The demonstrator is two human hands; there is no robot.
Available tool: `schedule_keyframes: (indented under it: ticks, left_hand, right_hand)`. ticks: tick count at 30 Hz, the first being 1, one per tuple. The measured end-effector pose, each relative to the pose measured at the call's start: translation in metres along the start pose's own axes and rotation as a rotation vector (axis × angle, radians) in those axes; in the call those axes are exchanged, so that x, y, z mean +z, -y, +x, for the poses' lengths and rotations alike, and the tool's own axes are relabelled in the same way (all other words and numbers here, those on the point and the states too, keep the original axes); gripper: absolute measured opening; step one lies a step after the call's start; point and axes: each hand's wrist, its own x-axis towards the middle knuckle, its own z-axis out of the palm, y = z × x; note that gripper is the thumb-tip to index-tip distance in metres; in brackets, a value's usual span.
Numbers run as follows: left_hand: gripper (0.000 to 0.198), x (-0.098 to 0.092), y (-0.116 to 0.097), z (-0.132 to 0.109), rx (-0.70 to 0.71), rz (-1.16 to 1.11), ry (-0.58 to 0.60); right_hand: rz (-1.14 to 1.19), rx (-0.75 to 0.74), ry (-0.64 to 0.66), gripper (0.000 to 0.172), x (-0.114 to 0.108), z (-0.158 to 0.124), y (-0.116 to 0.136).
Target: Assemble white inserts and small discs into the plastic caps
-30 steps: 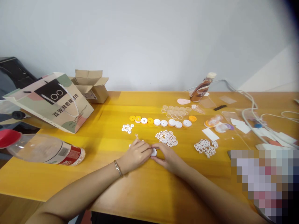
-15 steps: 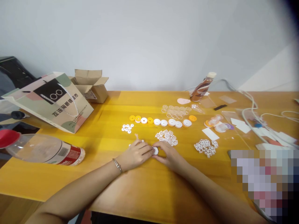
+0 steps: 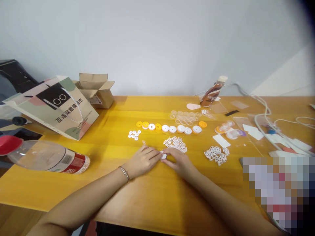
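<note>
1. Basically, a yellow-orange wooden table (image 3: pixel 147 196) pushed against a plain white wall (image 3: pixel 157 39).
2. Left hand (image 3: pixel 142 160) and right hand (image 3: pixel 179 162) meet mid-table. Both sets of fingertips are pinched narrow on one small white disc (image 3: pixel 163 156). Can't tell whether the disc sits on the wood or just above it. One bracelet (image 3: pixel 124 173) on the left wrist.
3. At 12 o'clock from the hands there is one row of discs (image 3: pixel 172 129), roughly ten, mixed yellow and white. Some look stacked, so the count is soft.
4. Lattice heaps: two, both white. One (image 3: pixel 176 144) is just beyond the right hand at 12 to 1 o'clock, the other (image 3: pixel 216 154) is at 2 o'clock, apart from it.
5. Small white buttons (image 3: pixel 134 134): one cluster at 11 o'clock, about nine, too small to be exact.
6. Clear rings (image 3: pixel 184 117): one heap behind the row, count unreadable.
7. Bottles: two. A clear bottle (image 3: pixel 46 157) with a red cap lies on its side at 9 o'clock. A brown bottle (image 3: pixel 213 92) stands tilted at 1 o'clock near the wall.
8. One printed paper bag (image 3: pixel 56 108) at 10 o'clock, with one open cardboard box (image 3: pixel 97 91) just behind it.
9. White cables (image 3: pixel 265 121) run along the table at 2 to 3 o'clock.
</note>
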Motion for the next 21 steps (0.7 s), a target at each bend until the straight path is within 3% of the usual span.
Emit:
schedule_keyframes:
  ticks: [11,21]
  left_hand:
    - [0.023,0.0026,0.001,-0.0001,-0.01,-0.034,-0.068]
    - [0.024,0.0035,0.0019,-0.0016,-0.001,-0.044,-0.062]
  right_hand:
    - [-0.059,-0.092,-0.033,0.02,-0.0048,0.0005,0.0007]
    - [-0.089,-0.112,-0.021,0.014,-0.006,0.0006,-0.0008]
